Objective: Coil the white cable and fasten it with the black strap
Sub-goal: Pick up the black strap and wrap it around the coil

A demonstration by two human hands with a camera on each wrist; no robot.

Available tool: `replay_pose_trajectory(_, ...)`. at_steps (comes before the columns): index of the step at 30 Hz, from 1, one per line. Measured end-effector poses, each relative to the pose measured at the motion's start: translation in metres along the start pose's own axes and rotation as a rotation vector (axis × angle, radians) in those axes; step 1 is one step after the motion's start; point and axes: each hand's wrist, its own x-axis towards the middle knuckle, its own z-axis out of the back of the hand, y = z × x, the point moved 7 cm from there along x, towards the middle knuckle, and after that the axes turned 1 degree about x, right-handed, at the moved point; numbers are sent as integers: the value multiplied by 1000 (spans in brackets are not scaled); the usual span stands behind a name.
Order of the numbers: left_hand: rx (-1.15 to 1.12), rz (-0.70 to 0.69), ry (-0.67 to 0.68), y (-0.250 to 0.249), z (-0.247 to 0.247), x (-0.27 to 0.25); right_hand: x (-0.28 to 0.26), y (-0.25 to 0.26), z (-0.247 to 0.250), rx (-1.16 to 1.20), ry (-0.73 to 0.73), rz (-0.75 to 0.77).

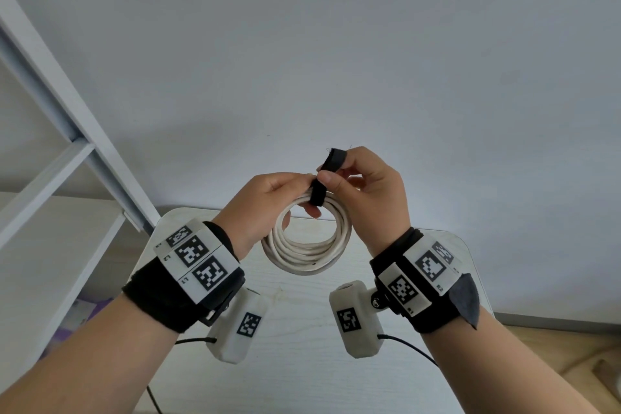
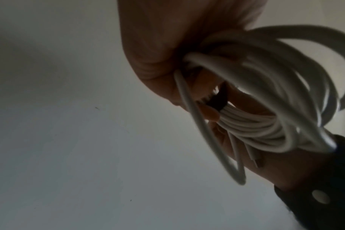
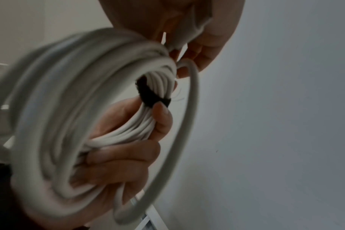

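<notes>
Left hand [image 1: 265,202] grips coiled round white cable [image 1: 304,247] | right hand [image 1: 368,188] pinches black fabric strap [image 1: 327,171] | risk: slack strap lets loops spring apart.

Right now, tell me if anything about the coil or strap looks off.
One thing: the black strap is only partly wrapped round the white cable; its free end sticks up, pinched by the right hand. The left hand holds the coil.

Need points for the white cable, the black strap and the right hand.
white cable [image 1: 304,254], head view: lower arc of the coil.
black strap [image 1: 316,195], head view: band wrapped over the coil's top.
right hand [image 1: 376,185], head view: back of the hand, which pinches the strap.
</notes>
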Motion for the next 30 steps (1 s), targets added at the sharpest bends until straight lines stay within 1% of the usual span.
replay_pose_trajectory(3, -25, 1, 1, 0, 1, 0, -1, 7, -2, -21, 47, 44)
replay_pose_trajectory(6, -15, -23, -28, -3, 4, -1, -1, 10, -3, -24, 98, 41)
replay_pose_trajectory(9, 22, -78, -37, -6, 6, -2, 0, 15, -5, -16, 182, 26)
replay_pose_trajectory(11, 98, -134, -30, -8, 5, -2, 2, 18, -7, -19, 248, 6)
replay_pose_trajectory(14, 216, -204, -37, -11, 4, -4, 5, 21, -7, 7, 292, -49)
replay_pose_trajectory(17, 248, -285, -36, -17, 2, -6, 9, 19, -7, 86, 276, -106)
replay_pose_trajectory(20, 286, -335, -26, -23, 0, -11, 9, 13, -9, 164, 269, -193)
replay_pose_trajectory(25, 499, -447, -55, -33, -2, -21, 7, 3, -12, 220, 271, -313)
replay_pose_trajectory(30, 669, -550, -72, -43, -5, -31, 2, -12, -20, 306, 358, -505)
